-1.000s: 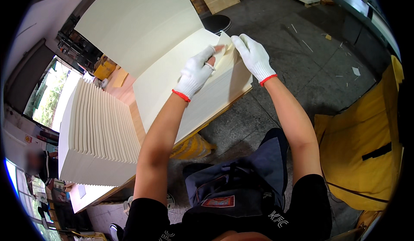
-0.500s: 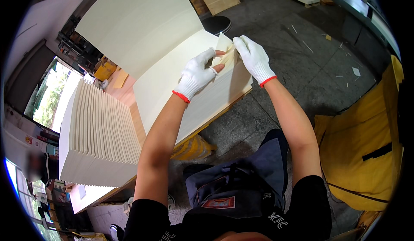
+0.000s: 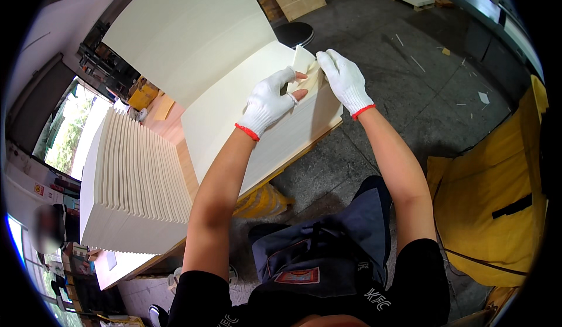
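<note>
A thick stack of cream paper sheets (image 3: 222, 134) lies on the table, its far right corner sheets (image 3: 313, 76) bent up and fanned. My right hand (image 3: 346, 81), in a white knit glove with a red cuff, closes round that corner with its fingers bent over the sheets. My left hand (image 3: 266, 102) wears a matching glove with the thumb and forefinger tips bare. Those two tips stand apart, touching the curled sheets from the left. A large sheet or board (image 3: 193, 28) of the same cream colour rises behind the stack.
Another tall stack of folded paper sections (image 3: 134, 181) stands on the wooden tabletop (image 3: 186, 157) at left. A black round stool (image 3: 294, 33) is beyond the corner. A yellow cloth-covered thing (image 3: 486, 210) is at right. Paper scraps lie on the grey floor (image 3: 404, 87).
My left thumb and forefinger have shifted very slightly to the right along the curled corner. The bent sheets have changed shape a little; my right hand stays almost still.
</note>
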A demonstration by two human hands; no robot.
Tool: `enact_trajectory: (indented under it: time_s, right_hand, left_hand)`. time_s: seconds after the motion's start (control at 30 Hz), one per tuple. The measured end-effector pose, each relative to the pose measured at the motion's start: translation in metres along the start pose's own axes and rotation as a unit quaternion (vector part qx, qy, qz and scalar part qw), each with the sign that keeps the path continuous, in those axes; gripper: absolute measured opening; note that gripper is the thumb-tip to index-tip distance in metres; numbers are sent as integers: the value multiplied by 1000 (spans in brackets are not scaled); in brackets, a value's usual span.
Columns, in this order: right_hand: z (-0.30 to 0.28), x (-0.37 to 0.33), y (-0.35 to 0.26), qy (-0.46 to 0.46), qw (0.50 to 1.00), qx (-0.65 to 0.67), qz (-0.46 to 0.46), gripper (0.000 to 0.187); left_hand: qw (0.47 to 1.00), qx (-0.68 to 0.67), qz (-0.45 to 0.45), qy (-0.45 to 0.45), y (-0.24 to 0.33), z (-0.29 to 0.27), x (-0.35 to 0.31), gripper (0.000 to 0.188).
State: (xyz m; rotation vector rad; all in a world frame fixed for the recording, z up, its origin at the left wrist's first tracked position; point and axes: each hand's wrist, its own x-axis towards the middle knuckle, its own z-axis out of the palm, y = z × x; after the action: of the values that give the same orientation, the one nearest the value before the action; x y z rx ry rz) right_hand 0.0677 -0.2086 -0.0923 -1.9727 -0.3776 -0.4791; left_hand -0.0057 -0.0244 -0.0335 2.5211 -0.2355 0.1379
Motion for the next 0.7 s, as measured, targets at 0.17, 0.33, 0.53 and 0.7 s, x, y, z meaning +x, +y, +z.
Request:
enact_trajectory:
  time_s: [0.17, 0.33, 0.53, 0.7]
  right_hand:
    - [-2, 0, 0, -1, 1000, 6, 4, 52]
    - [-7, 1, -6, -30, 999, -8, 21, 53]
    - [0, 2, 2, 1, 1000, -8, 3, 52]
    - [1, 2, 2, 7, 1000, -3, 1, 51]
  left_hand:
    - [1000, -22, 6, 7, 0, 1, 0, 34]
    - [997, -38, 53, 51, -6, 3, -1, 29]
    - [999, 4, 35, 17, -5, 2, 3, 28]
    - [999, 4, 29, 19, -6, 3, 3, 34]
